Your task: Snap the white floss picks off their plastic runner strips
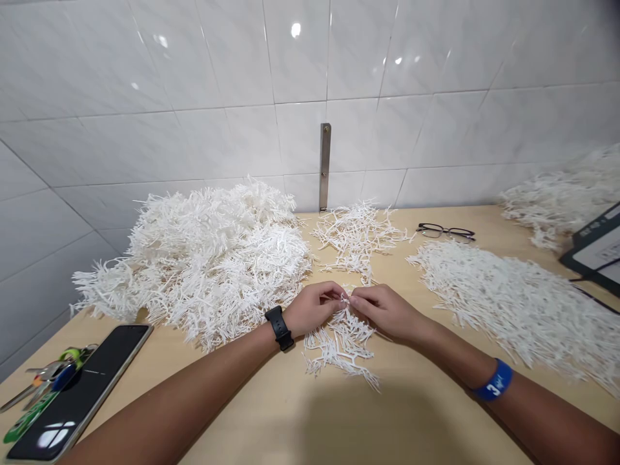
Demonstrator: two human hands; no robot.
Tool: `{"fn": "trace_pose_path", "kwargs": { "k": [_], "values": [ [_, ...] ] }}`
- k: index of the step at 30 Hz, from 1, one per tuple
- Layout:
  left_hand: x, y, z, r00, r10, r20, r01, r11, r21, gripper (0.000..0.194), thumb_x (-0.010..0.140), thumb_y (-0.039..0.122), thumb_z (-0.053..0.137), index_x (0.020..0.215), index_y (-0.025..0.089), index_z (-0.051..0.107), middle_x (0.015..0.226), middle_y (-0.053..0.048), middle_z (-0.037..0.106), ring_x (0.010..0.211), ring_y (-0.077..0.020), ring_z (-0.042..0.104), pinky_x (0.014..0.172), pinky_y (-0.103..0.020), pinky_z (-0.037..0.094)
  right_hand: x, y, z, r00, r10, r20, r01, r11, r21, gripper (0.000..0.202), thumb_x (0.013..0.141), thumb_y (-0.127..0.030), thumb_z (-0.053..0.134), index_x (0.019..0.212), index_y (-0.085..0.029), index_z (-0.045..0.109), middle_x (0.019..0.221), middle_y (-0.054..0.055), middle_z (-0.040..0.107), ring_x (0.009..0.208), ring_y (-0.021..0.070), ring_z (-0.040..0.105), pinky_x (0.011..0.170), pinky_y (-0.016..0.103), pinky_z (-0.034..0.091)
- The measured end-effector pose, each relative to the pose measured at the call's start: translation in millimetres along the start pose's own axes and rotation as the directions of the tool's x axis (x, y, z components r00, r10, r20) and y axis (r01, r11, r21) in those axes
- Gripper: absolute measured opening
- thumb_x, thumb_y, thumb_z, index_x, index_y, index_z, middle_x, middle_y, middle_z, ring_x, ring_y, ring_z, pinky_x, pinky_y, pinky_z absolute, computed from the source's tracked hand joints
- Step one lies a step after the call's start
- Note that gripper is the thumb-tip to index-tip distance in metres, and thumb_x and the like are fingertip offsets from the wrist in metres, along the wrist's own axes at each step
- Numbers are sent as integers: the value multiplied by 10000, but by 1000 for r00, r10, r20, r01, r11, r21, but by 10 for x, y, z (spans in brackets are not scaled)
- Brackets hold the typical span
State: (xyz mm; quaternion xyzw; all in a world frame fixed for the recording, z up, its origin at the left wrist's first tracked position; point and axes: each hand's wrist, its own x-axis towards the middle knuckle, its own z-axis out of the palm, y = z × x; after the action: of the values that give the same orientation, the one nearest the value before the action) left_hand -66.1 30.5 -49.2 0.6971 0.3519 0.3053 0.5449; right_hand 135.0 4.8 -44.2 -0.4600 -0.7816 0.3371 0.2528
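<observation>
My left hand (317,306) and my right hand (385,311) meet near the middle of the wooden table (252,413). Between their fingertips is a small white branched piece (345,299), pinched from both sides. Just below my hands lies a small cluster of white branched pieces (339,352). A loose heap of similar pieces (358,236) spreads behind them. The large white pile (217,258) rises beside my left hand, and a long flat pile (508,303) stretches out to the right of my right hand.
A phone (92,387) and keys (51,374) lie at the left. Eyeglasses (445,231) rest near the back edge. At the right are another white pile (566,194) and a dark-framed object (598,248). A metal bracket (325,168) is fixed to the tiled wall (217,64).
</observation>
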Motion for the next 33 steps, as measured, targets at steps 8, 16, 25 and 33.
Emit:
{"fn": "trace_pose_path", "kwargs": {
  "k": [8,16,25,33],
  "values": [
    [-48,32,69,990,140,-9,-124,902,414,128,795,153,575,922,171,585,822,-2,654,740,-137,567,685,-250,407,39,-39,79,998,61,15,-59,991,-119,366,896,-473,515,680,-179,511,592,-36,443,568,111,390,541,245,245],
    [-64,60,75,975,199,100,-221,811,542,208,833,378,628,855,190,544,745,15,557,703,-139,478,632,-251,333,30,68,-14,983,-63,173,66,998,-10,340,938,-340,433,647,-173,488,622,-18,480,608,119,426,601,250,317],
    [-86,109,89,980,123,158,-173,918,357,292,791,351,672,730,179,444,682,55,488,645,-96,404,615,-221,309,12,28,-19,942,-154,297,90,972,216,377,943,-412,445,657,-170,485,690,-3,471,649,120,405,622,253,343],
    [-68,62,17,991,107,86,-117,986,120,329,841,388,590,689,181,384,643,56,366,622,-93,326,612,-234,294,-13,2,-126,961,9,277,-73,972,221,356,943,-413,455,735,-152,581,579,-40,416,518,85,343,510,228,284]
  ]
}}
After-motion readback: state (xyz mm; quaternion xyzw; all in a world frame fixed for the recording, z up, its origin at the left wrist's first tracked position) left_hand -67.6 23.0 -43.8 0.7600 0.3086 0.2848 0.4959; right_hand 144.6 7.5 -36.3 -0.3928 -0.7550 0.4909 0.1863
